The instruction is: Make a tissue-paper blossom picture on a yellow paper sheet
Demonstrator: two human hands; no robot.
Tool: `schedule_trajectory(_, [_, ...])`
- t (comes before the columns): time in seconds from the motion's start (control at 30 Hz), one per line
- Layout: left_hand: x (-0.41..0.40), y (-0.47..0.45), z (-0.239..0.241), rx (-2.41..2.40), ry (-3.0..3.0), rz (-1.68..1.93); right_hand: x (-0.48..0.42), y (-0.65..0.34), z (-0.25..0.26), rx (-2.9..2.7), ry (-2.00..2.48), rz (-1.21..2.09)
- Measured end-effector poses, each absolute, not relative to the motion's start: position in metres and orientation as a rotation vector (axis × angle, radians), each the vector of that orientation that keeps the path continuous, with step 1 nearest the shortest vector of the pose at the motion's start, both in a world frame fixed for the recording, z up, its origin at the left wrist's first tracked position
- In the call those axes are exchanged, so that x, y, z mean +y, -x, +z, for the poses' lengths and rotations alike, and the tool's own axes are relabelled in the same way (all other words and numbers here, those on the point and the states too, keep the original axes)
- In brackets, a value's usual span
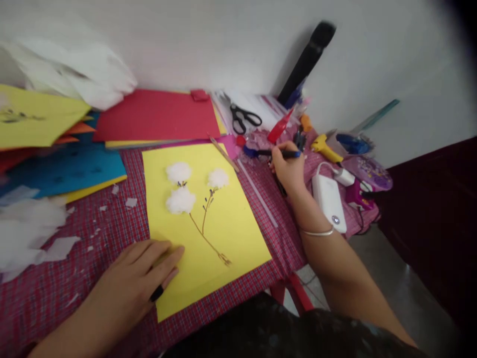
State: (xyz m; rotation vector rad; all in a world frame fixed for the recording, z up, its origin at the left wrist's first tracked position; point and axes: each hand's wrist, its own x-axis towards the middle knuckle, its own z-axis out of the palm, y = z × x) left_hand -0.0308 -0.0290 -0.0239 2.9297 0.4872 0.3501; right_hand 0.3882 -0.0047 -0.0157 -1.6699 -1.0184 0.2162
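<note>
My left hand (pixel 137 273) rests palm down on the lower left edge of a yellow sheet of paper (pixel 238 238), fingers stretched out. A small black thing (pixel 157 293) shows by its thumb; I cannot tell if it is worn or held. On the sheet, white cotton tufts (pixel 181 200) sit along a drawn brown branch (pixel 204 231) with small dark marks. Right of the paper, my right hand (pixel 289 169) is closed around a dark marker with a blue end (pixel 291 154), held sideways above the cluttered cloth.
Black-handled scissors (pixel 242 118), a red tube (pixel 280 127) and a yellow glue gun (pixel 326 148) lie at the back. A white power bank (pixel 328 201) is beside my right forearm. Coloured sheets (pixel 160 117) and loose cotton (pixel 26 228) lie left on the checked cloth (pixel 130 209).
</note>
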Motion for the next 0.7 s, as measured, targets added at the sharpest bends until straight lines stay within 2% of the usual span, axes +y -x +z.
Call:
schedule_trajectory(0.23, [-0.035,0.023,-0.034,0.638,-2.947,0.628,-0.003,-0.385,-0.023,-1.065,1.614,0.202])
schedule_trajectory(0.4, [-0.029,0.02,-0.022,0.545,-2.998,0.512,0.001,-0.378,-0.023,-1.061,1.557,0.285])
schedule_trajectory(0.7, [-0.031,0.018,-0.028,0.556,-3.003,0.551,0.004,-0.373,-0.015,-1.052,1.51,0.378])
